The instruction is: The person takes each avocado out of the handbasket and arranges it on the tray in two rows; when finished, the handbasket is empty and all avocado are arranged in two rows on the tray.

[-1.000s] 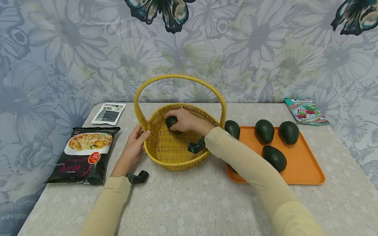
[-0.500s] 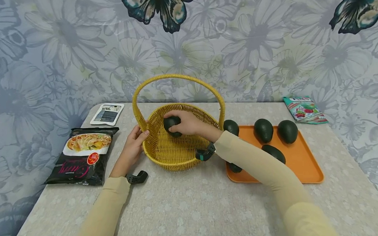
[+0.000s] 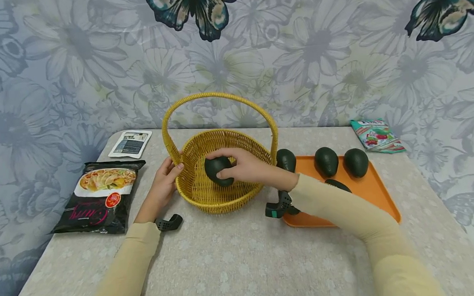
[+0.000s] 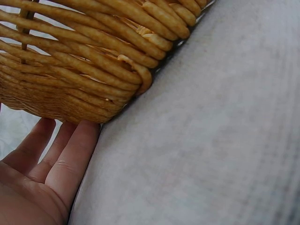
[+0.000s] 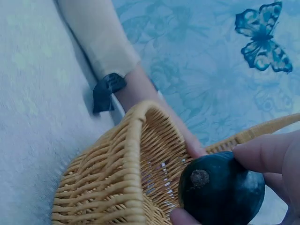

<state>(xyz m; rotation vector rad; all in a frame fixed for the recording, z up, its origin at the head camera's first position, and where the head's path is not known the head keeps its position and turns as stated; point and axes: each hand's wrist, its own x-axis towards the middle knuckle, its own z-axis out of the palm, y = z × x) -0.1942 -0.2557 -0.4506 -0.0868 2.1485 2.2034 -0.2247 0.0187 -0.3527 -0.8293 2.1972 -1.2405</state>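
My right hand [image 3: 247, 167] grips a dark green avocado [image 3: 219, 171] over the opening of a yellow wicker basket [image 3: 219, 206]. In the right wrist view, the avocado [image 5: 220, 190] shows its stem end, with the thumb and fingers round its sides. My left hand [image 3: 164, 182] is at the basket's left side, its thumb by the foot of the handle [image 3: 218, 95]. In the left wrist view, the straight fingers [image 4: 70, 157] touch the outside of the woven wall [image 4: 79, 89] near the table.
On the right lies an orange tray [image 3: 376, 199] with several avocados [image 3: 326, 161], some partly hidden by the right arm. A green snack bag [image 3: 378, 136] lies behind it. At the left are a black noodle packet [image 3: 100, 198] and a white labelled pack [image 3: 131, 144].
My right hand has brought the avocado up and nearer within the basket's opening, and more of the fruit shows. The right forearm has shifted right; the left hand keeps its place at the basket.
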